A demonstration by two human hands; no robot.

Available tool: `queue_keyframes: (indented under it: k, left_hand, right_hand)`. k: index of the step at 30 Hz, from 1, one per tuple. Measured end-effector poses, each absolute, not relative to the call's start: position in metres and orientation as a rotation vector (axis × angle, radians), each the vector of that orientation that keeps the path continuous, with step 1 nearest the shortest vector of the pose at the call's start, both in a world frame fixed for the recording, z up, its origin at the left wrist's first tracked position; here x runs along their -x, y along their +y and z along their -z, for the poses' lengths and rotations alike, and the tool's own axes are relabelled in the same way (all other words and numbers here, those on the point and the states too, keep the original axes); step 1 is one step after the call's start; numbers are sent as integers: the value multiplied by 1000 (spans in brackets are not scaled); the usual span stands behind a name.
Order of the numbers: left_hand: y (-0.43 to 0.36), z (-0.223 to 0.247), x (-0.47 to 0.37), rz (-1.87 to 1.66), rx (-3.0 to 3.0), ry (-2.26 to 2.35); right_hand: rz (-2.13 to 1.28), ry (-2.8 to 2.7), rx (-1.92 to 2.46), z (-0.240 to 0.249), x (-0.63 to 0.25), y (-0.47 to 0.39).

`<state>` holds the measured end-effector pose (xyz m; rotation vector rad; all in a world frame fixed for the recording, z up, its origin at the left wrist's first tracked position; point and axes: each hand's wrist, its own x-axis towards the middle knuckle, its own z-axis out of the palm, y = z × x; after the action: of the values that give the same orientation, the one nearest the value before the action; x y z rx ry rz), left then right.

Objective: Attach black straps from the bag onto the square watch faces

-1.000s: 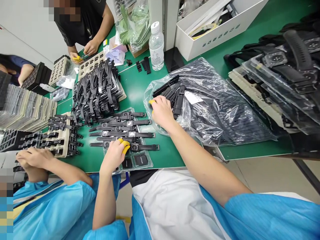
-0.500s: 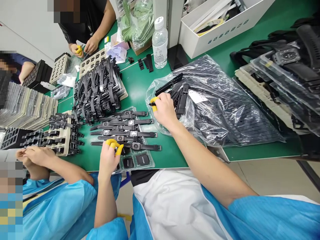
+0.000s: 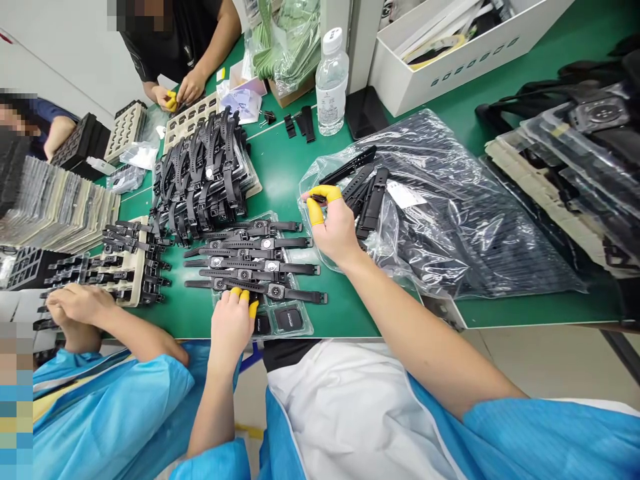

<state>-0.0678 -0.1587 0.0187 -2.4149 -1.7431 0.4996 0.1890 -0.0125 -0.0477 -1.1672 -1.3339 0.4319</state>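
Note:
My right hand [image 3: 336, 223], with yellow finger cots on thumb and forefinger, pinches a black watch strap [image 3: 318, 198], mostly hidden by the fingers. Beside it, loose black watch straps [image 3: 373, 203] lie at the mouth of a clear plastic bag [image 3: 450, 220]. My left hand [image 3: 233, 323], also in yellow finger cots, has its fingers curled down at the near left of a clear plastic tray [image 3: 304, 321]. What lies under those fingertips is hidden. Several smartwatches with black straps [image 3: 277, 291] lie across this tray, and a black square watch body [image 3: 289, 319] sits in a near compartment.
A heap of strapped watches [image 3: 197, 173] stands beyond the tray. Behind the bag are a water bottle [image 3: 331, 87], a black phone [image 3: 367, 113] and a white box [image 3: 450, 60]. Stacked trays [image 3: 560, 153] rise at right. Co-workers' hands [image 3: 83, 307] are busy at left and across the table.
My left hand has shifted slightly right and down at the tray's edge. My right hand has turned, showing more of both finger cots, and still holds the black strap near the bag.

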Motion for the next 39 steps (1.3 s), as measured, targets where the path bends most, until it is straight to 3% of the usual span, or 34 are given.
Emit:
queue_keyframes:
  k: [6, 17, 24, 30, 35, 39]
  left_hand:
    - [-157, -22, 89, -306, 2549, -1739]
    - [-106, -83, 49, 906, 2667, -2017]
    - [-35, -28, 9, 1678, 2833, -2117]
    - [-23, 13, -2, 2274, 2669, -2389]
    - [-27, 16, -6, 2571, 2494, -2460]
    - [-32, 22, -10, 2548, 2566, -2392]
  right_hand:
    - [-352, -1295, 1260, 50, -189, -11]
    - [-561, -1191, 1201, 57, -186, -9]
    - [-709, -1107, 1164, 50, -193, -9]
    - [-836, -1071, 1145, 46, -195, -11]
    - [-946, -944, 1079, 37, -190, -20]
    - [-1181, -820, 950, 28, -183, -29]
